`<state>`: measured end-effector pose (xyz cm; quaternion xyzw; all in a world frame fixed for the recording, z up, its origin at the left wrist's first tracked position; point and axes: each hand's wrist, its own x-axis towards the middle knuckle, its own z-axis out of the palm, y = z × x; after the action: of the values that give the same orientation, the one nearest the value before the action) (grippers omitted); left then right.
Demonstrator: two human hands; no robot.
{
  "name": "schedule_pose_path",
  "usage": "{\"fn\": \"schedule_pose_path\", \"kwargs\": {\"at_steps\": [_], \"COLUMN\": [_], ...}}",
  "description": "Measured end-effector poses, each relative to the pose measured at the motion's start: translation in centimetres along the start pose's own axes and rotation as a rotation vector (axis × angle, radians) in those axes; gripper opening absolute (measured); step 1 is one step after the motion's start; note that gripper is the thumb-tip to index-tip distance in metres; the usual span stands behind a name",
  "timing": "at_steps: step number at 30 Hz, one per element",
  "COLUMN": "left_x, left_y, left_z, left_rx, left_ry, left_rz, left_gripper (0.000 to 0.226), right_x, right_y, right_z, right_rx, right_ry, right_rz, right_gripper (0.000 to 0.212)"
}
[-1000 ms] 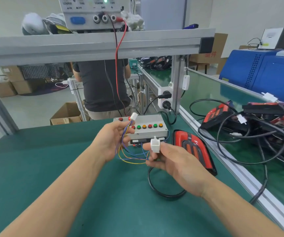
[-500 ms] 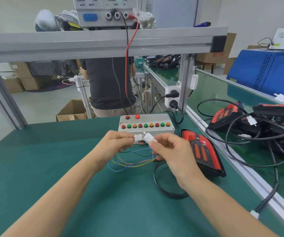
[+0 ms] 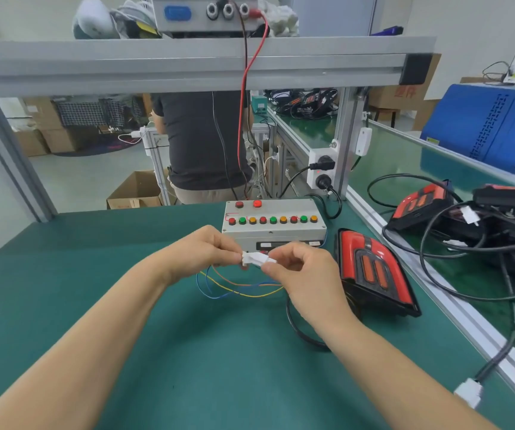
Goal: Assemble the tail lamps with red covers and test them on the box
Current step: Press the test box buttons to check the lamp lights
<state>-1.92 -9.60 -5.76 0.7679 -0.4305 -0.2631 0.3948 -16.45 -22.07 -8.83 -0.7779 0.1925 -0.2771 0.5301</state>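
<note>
Two connectors: white plugs [image 3: 257, 259] met between the hands, above the green desk [image 3: 126, 305] and just in front of the test box [image 3: 273, 225]; whether they were fully seated could not be told.
Left hand: the left hand [image 3: 202, 251] pinched the left plug between thumb and fingertips.
Right hand: the right hand [image 3: 307, 274] pinched the right plug the same way, its other fingers curled.
Thin wires: blue, yellow and orange leads [image 3: 234, 288] drooped from the joined plugs and looped back toward the box.
Tail lamp: a lamp with a red cover [image 3: 371, 268] lay on the desk just right of the box and the right hand, its black cable [image 3: 296, 324] curving under the right wrist.
Test box: grey, with a row of red, green and amber buttons and one brighter red button above.
Step in hand: mating the lamp's plug with the box's lead, as it seemed.
Doing it well: the housings should be lined up straight, keyed sides matched, and pushed by their bodies, never by the wires, until the latch catches.
Risk: a skewed push could bend pins; a half-seated plug might give a false fail.
Nearby: more lamps and tangled cables [image 3: 482, 231] lay on the neighbouring desk, well apart.
</note>
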Motion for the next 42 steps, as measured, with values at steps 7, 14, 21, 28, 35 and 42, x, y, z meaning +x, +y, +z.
{"fn": "schedule_pose_path", "kwargs": {"at_steps": [7,14,21,28,35,42], "left_x": [0.4,0.1,-0.1,-1.2,-1.9,-2.4], "left_y": [-0.4,-3.0,-4.6,-3.7,-1.6,-0.4], "left_z": [0.6,1.8,1.2,2.3,3.2,2.7], "left_rx": [-0.034,-0.123,-0.226,0.445,0.687,0.22], "left_ry": [-0.097,-0.063,-0.035,-0.058,-0.072,0.015], "left_rz": [-0.023,-0.038,-0.074,0.17,0.163,0.057], "left_gripper": [0.013,0.011,0.02,0.021,0.024,0.035], "right_x": [-0.3,-0.6,-1.8,0.6,2.0,0.3], "right_y": [0.7,1.0,0.2,4.9,6.3,7.1], "right_z": [0.1,0.5,-5.2,-15.5,-14.7,-13.0], "right_rx": [0.004,-0.092,-0.38,-0.504,0.098,0.573], "right_ry": [-0.036,-0.057,0.169,0.208,0.067,0.071], "right_rz": [0.011,-0.027,-0.349,0.501,0.682,0.501], "right_gripper": [0.022,0.009,0.036,0.046,0.019,0.033]}}
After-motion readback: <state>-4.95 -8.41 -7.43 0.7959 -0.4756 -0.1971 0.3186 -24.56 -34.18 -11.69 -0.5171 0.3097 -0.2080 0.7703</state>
